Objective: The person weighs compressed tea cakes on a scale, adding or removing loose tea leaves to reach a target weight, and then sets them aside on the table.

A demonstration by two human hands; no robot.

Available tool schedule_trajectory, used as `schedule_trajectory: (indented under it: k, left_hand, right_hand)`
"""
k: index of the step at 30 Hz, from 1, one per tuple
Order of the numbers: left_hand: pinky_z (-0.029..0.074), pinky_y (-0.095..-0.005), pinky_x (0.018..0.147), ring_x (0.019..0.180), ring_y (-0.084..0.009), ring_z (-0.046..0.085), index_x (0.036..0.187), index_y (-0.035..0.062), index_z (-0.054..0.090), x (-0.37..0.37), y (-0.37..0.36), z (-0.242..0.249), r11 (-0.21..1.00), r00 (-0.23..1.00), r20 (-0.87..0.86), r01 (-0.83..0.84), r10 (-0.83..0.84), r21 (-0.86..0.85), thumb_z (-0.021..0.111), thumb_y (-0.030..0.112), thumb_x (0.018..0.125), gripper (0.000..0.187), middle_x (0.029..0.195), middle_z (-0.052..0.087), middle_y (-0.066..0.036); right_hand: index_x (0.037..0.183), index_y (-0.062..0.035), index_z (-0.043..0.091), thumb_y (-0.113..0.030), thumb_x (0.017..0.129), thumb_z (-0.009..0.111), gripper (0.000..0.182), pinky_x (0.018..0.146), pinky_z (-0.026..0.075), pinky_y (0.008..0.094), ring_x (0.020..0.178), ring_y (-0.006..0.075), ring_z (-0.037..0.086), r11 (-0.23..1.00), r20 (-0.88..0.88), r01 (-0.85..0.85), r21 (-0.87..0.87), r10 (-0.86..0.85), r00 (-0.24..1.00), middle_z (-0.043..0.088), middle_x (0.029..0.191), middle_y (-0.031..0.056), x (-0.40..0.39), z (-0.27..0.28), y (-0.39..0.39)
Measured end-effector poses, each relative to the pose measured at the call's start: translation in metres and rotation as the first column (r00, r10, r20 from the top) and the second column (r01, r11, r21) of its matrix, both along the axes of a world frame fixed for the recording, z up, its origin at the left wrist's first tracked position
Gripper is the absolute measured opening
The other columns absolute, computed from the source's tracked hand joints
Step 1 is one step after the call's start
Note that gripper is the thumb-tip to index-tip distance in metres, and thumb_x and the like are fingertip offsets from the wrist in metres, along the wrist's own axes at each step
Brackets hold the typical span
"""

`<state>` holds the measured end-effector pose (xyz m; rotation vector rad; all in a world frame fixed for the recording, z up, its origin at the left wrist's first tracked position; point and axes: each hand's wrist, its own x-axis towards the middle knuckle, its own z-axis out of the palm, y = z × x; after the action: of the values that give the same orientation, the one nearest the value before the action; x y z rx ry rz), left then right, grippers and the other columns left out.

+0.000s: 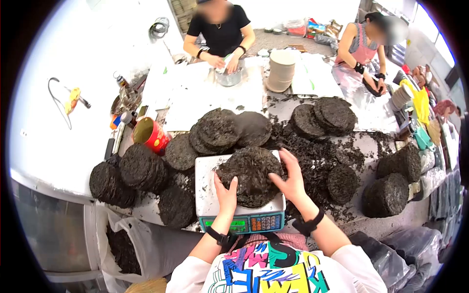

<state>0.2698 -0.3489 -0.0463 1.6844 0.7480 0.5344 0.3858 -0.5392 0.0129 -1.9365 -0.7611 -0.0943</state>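
Observation:
A thick, dark round cake of what looks like dried seaweed (251,171) is over the white pan of a digital scale (207,202). My left hand (226,194) grips its lower left edge, thumb up. On the right side, my right hand (291,177) curves around the rim with the thumb pressed on top. Whether the cake rests fully on the pan cannot be made out. The scale's keypad (265,223) and green lit display (225,225) face me.
Stacks of similar cakes (141,167) stand left, behind and right, with loose dark flakes (312,166) between them. A red tin (152,136) is at back left. Two people work across the table, near a stack of pale discs (281,71). An open sack (141,244) stands below left.

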Motion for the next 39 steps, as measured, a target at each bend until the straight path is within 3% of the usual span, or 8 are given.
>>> schedule_trajectory:
  k: [3, 8, 11, 17, 25, 30, 34, 39]
  left_hand:
    - [0.023, -0.0413, 0.107, 0.127, -0.0388, 0.029, 0.137, -0.0041, 0.024, 0.024, -0.025, -0.002, 0.983, 0.993, -0.112, 0.067, -0.048, 0.171, 0.067, 0.026, 0.079, 0.078, 0.135, 0.031, -0.026]
    - [0.021, -0.0416, 0.108, 0.13, -0.0385, 0.026, 0.135, -0.0044, 0.026, 0.094, -0.097, 0.003, 0.898, 0.92, -0.105, 0.392, -0.378, 0.2, 0.064, 0.025, 0.081, 0.072, 0.138, 0.029, -0.026]
    - [0.018, -0.0377, 0.111, 0.135, -0.0363, 0.019, 0.138, -0.0074, 0.021, 0.143, -0.137, 0.021, 0.791, 0.797, -0.121, 0.603, -0.591, 0.105, 0.06, 0.034, 0.085, 0.077, 0.144, 0.021, -0.026]
    - [0.034, -0.0397, 0.102, 0.127, -0.0301, 0.035, 0.135, 0.0007, 0.033, 0.183, -0.155, 0.038, 0.669, 0.67, -0.005, 0.742, -0.743, 0.038, 0.064, 0.02, 0.083, 0.064, 0.138, 0.032, -0.017]
    - [0.031, -0.0351, 0.103, 0.125, -0.0248, 0.04, 0.13, 0.0005, 0.039, 0.141, -0.072, 0.027, 0.841, 0.839, -0.145, 0.484, -0.525, -0.242, 0.053, -0.001, 0.082, 0.05, 0.131, 0.044, -0.016]
    - [0.032, -0.0355, 0.101, 0.12, -0.0265, 0.044, 0.126, -0.0004, 0.044, 0.138, -0.073, 0.034, 0.897, 0.874, -0.238, 0.366, -0.423, -0.249, 0.055, 0.008, 0.084, 0.045, 0.127, 0.048, -0.017]
    - [0.032, -0.0335, 0.101, 0.125, -0.0234, 0.04, 0.128, 0.0016, 0.041, 0.144, -0.088, 0.04, 0.852, 0.847, -0.206, 0.414, -0.489, -0.32, 0.053, 0.002, 0.085, 0.045, 0.13, 0.045, -0.015]
    - [0.028, -0.0335, 0.104, 0.125, -0.0234, 0.04, 0.126, 0.0004, 0.044, 0.148, -0.11, 0.045, 0.785, 0.775, -0.17, 0.556, -0.608, -0.274, 0.051, 0.001, 0.084, 0.042, 0.129, 0.046, -0.014]
  right_hand:
    - [0.137, 0.0052, 0.024, -0.022, 0.085, 0.063, 0.07, 0.103, 0.031, 0.036, 0.125, 0.0268, 0.037, 0.941, -0.733, 0.269, 0.203, -0.036, 0.679, 0.04, 0.133, 0.0228, -0.009, -0.074, -0.037]
    - [0.137, -0.0052, 0.03, -0.019, 0.088, 0.06, 0.059, 0.101, 0.033, 0.04, 0.118, 0.0238, 0.044, 0.497, -0.966, 0.86, 0.115, -0.146, 0.213, 0.047, 0.13, 0.0113, 0.006, -0.092, -0.07]
    - [0.116, -0.0035, 0.046, -0.01, 0.085, 0.061, 0.035, 0.075, 0.052, 0.0385, 0.094, 0.0232, 0.059, 0.295, -0.936, 0.894, 0.337, 0.006, 0.351, 0.06, 0.104, 0.0093, 0.046, -0.062, -0.137]
    - [0.123, -0.0088, 0.047, -0.018, 0.091, 0.052, 0.034, 0.088, 0.047, 0.0501, 0.104, 0.0299, 0.057, 0.048, -0.824, 0.83, 0.556, -0.102, 0.558, 0.057, 0.117, 0.009, 0.168, -0.093, -0.288]
    - [0.127, -0.001, 0.042, -0.028, 0.09, 0.058, 0.049, 0.091, 0.043, 0.0529, 0.112, 0.0319, 0.05, -0.337, -0.949, 0.926, -0.167, -0.2, -0.244, 0.052, 0.123, 0.0137, 0.298, -0.173, -0.395]
    - [0.125, -0.0085, 0.047, -0.054, 0.077, 0.064, 0.068, 0.081, 0.044, 0.0516, 0.11, 0.0324, 0.05, 0.055, -0.989, 0.998, 0.041, -0.139, 0.048, 0.051, 0.123, 0.0117, 0.292, -0.208, -0.419]
    - [0.143, -0.007, 0.02, -0.054, 0.07, 0.07, 0.1, 0.09, 0.041, 0.0495, 0.116, 0.041, 0.045, 0.303, -0.809, 0.874, -0.38, -0.567, -0.156, 0.034, 0.138, 0.0194, 0.228, -0.154, -0.399]
    - [0.135, 0.0066, 0.028, -0.049, 0.057, 0.08, 0.109, 0.103, 0.034, 0.0414, 0.127, 0.0398, 0.034, 0.451, -0.338, 0.425, -0.785, -0.886, 0.317, 0.034, 0.136, 0.0292, 0.113, -0.153, -0.368]
